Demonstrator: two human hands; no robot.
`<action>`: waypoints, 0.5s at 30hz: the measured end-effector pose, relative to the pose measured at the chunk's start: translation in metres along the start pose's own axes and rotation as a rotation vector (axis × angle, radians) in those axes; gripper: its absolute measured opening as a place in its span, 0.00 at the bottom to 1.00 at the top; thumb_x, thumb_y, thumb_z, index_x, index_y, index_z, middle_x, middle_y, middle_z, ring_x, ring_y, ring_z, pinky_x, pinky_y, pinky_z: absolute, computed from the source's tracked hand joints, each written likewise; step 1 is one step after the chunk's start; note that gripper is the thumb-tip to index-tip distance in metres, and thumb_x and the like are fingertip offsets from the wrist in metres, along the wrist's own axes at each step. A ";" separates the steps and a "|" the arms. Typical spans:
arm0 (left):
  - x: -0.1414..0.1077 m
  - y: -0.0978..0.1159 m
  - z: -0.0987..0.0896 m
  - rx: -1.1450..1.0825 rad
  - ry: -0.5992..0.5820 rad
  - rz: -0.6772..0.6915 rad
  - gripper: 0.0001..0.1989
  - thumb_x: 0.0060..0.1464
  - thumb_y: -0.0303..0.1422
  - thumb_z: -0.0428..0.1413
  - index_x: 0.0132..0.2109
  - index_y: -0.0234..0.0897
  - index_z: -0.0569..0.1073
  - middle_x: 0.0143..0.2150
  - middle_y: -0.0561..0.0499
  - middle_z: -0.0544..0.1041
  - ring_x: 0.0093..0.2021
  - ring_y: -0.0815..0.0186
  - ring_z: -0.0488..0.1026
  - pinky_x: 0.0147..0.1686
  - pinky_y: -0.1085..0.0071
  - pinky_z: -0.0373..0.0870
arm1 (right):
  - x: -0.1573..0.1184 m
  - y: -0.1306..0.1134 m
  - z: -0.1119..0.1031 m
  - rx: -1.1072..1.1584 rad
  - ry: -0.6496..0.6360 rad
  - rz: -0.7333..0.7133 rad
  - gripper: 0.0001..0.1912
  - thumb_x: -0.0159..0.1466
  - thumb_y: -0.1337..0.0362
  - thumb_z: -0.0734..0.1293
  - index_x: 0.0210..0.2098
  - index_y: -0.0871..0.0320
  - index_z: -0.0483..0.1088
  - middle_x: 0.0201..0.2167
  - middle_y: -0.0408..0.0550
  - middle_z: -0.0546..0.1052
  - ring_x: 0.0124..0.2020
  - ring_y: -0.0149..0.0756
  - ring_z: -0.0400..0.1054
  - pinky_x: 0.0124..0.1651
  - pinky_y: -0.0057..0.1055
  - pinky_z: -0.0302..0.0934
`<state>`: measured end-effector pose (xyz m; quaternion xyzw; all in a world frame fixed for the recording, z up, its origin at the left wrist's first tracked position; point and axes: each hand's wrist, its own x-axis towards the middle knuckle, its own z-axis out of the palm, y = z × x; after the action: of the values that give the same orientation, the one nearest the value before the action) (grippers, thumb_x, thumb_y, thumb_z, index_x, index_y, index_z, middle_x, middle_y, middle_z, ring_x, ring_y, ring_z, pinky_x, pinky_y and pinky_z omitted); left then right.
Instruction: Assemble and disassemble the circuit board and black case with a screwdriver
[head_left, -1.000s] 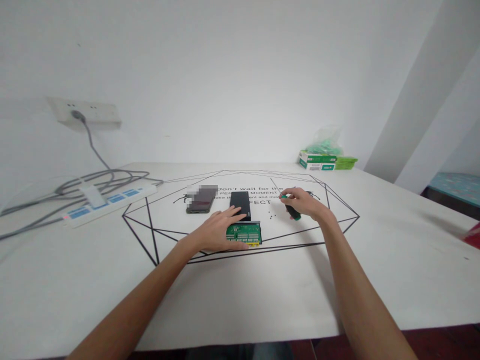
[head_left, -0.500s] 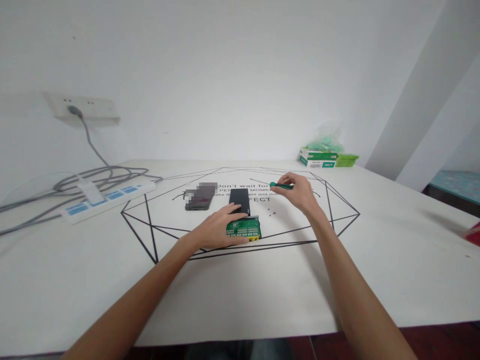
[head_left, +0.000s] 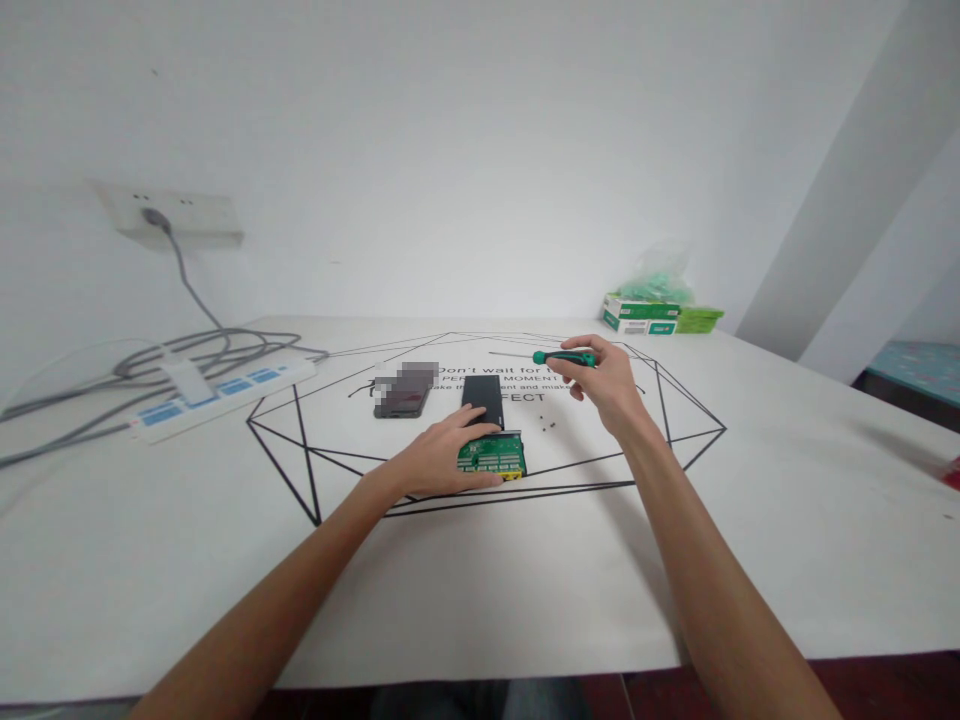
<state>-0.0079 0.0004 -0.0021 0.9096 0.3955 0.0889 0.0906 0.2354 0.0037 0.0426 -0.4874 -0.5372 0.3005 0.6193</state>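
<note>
My left hand (head_left: 444, 455) grips a green circuit board (head_left: 495, 455) on the table, thumb along its near edge beside a yellow part, fingers over its far edge. Its left end is hidden under the palm. Just behind the board lies a flat black cover (head_left: 484, 398), which my left fingertips overlap. Above the table, my right hand (head_left: 606, 375) holds a screwdriver (head_left: 561, 358) with a green and black handle. The thin shaft points left, nearly level and apart from the board. Several tiny dark screws (head_left: 548, 425) lie to the right of the board.
A dark phone (head_left: 406, 395), partly blurred out, lies left of the black cover. Further left are a white power strip (head_left: 225, 400) and coiled grey cables (head_left: 202, 345). Green-and-white boxes (head_left: 641, 313) with a plastic bag (head_left: 660, 275) on top stand at the back right.
The screwdriver has turned in my right hand, showing more of its handle, and has risen slightly. My right fingers have spread a little. My left hand stays on the circuit board.
</note>
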 end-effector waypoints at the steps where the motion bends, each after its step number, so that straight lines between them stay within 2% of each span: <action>1: 0.000 0.000 0.000 -0.005 0.000 -0.004 0.39 0.49 0.59 0.53 0.62 0.41 0.65 0.69 0.40 0.54 0.67 0.44 0.51 0.62 0.52 0.53 | 0.000 -0.001 -0.001 0.018 0.028 0.006 0.19 0.44 0.60 0.75 0.32 0.58 0.68 0.20 0.41 0.71 0.18 0.27 0.60 0.17 0.24 0.51; 5: 0.001 0.000 0.003 -0.035 0.036 -0.018 0.38 0.47 0.58 0.55 0.60 0.41 0.67 0.68 0.39 0.54 0.65 0.44 0.54 0.61 0.52 0.56 | 0.000 -0.003 -0.003 0.067 0.118 0.025 0.17 0.41 0.63 0.75 0.28 0.59 0.68 0.20 0.42 0.70 0.20 0.27 0.61 0.16 0.23 0.51; 8: 0.001 0.000 0.006 -0.052 0.064 -0.023 0.37 0.47 0.58 0.56 0.58 0.41 0.68 0.67 0.39 0.53 0.64 0.43 0.55 0.60 0.51 0.57 | 0.001 -0.003 -0.003 0.101 0.134 0.017 0.17 0.41 0.63 0.76 0.28 0.60 0.70 0.20 0.42 0.70 0.20 0.26 0.60 0.16 0.23 0.50; 13: 0.003 0.004 0.008 -0.084 0.084 -0.042 0.36 0.45 0.57 0.57 0.56 0.39 0.69 0.67 0.38 0.53 0.64 0.43 0.55 0.59 0.50 0.57 | -0.001 -0.004 0.002 0.169 0.161 -0.012 0.19 0.43 0.59 0.77 0.31 0.60 0.70 0.18 0.40 0.69 0.18 0.26 0.59 0.15 0.24 0.49; 15: 0.003 0.008 0.007 -0.104 0.100 -0.038 0.35 0.44 0.56 0.59 0.53 0.38 0.70 0.66 0.38 0.54 0.63 0.42 0.57 0.58 0.50 0.59 | -0.002 -0.006 0.004 0.189 0.177 -0.040 0.18 0.45 0.57 0.77 0.29 0.59 0.69 0.17 0.38 0.67 0.17 0.26 0.58 0.14 0.24 0.48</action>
<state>0.0014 -0.0034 -0.0066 0.8905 0.4116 0.1529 0.1194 0.2298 0.0009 0.0467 -0.4406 -0.4594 0.2934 0.7132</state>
